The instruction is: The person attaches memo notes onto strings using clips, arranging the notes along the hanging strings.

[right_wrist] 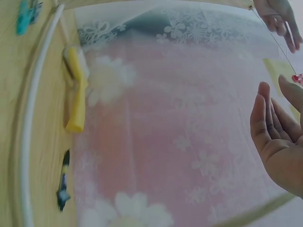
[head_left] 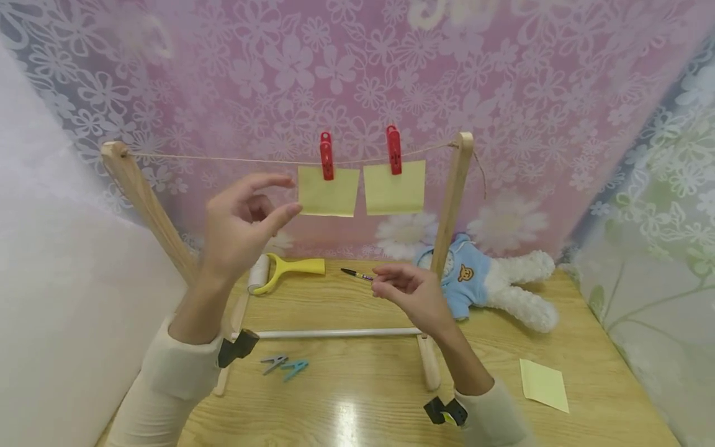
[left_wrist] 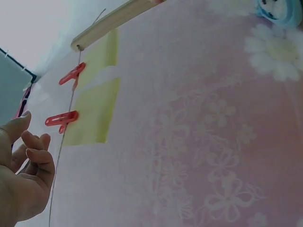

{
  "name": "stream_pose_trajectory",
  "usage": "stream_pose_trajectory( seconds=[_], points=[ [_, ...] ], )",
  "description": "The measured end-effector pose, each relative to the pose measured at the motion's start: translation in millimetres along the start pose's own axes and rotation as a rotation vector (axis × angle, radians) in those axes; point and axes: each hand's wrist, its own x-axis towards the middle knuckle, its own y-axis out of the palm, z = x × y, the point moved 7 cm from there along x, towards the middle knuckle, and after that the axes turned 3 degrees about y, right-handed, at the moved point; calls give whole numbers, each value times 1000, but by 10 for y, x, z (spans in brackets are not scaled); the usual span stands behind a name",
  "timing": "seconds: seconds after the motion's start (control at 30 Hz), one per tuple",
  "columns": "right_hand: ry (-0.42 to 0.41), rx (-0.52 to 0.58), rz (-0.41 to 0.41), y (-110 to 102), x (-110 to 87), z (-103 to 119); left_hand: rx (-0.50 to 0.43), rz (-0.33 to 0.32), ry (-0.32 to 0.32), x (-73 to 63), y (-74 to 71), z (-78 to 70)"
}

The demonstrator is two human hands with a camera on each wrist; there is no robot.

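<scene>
Two yellow sticky notes hang side by side from a thin string [head_left: 223, 159], the left note [head_left: 328, 198] under one red clothespin [head_left: 326, 156] and the right note [head_left: 394, 194] under another red clothespin [head_left: 394, 150]. My left hand [head_left: 240, 217] is raised just left of the left note, thumb and forefinger spread apart with nothing between them. In the left wrist view a gap separates that hand [left_wrist: 28, 175] from the note. Lower down, my right hand [head_left: 413, 292] hovers before the right post with fingers loosely bent and holding nothing.
Wooden posts [head_left: 454, 198] carry the string, joined low by a white rod [head_left: 335, 333]. On the table lie a yellow-handled lint roller [head_left: 296, 267], a pen [head_left: 356, 274], a grey clothespin [head_left: 274, 362], a blue clothespin [head_left: 295, 369], a plush toy [head_left: 475, 279] and a loose sticky note [head_left: 544, 385].
</scene>
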Motion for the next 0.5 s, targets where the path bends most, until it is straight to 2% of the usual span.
stream_pose_trajectory(
  seconds=[0.07,0.13,0.27,0.5],
  points=[
    [6,-33,-1,-91,-126,-66,-4,30,-29,-158,1,103],
    [0,-71,-4,-194,-248,-139,-7,58,-89,-329,16,247],
    [28,-158,-24,-427,-476,-335,-20,126,-243,-695,91,618],
    [223,-467,-41,-879,-801,-843,53,300,-469,-1360,235,1237]
  ],
)
